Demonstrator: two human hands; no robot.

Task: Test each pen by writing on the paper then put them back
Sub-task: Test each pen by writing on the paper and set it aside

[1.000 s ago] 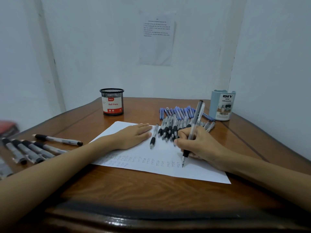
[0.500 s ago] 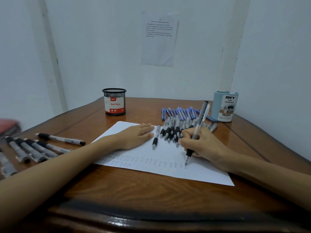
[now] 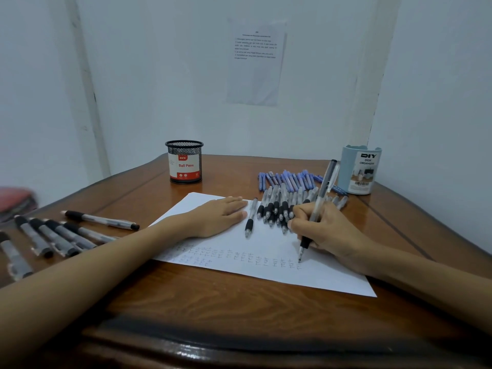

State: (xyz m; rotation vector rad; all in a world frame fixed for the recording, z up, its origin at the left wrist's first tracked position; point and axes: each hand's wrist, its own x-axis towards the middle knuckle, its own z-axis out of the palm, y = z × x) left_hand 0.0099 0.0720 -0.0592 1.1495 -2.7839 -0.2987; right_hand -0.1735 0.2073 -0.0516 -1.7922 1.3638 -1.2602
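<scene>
- Pen [image 3: 324, 188] pinched in right hand [image 3: 328, 231], tip on the paper [image 3: 269, 242], at the right end of a scribble row.
- Left hand [image 3: 219, 218] flat, pinning the paper.
- Partway, I'd say: pile [image 3: 277, 209] far right looks untested.

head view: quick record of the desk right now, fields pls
left hand: flat on the paper
right hand: grips a pen, tip down at the end of a row of marks
pile: black-grip pens beside the right hand, partly on the paper
blue pens: behind the pile
left row: black-grip pens on the table
holders: mesh cup and organizer, upright at the back, no pens sticking out
</scene>
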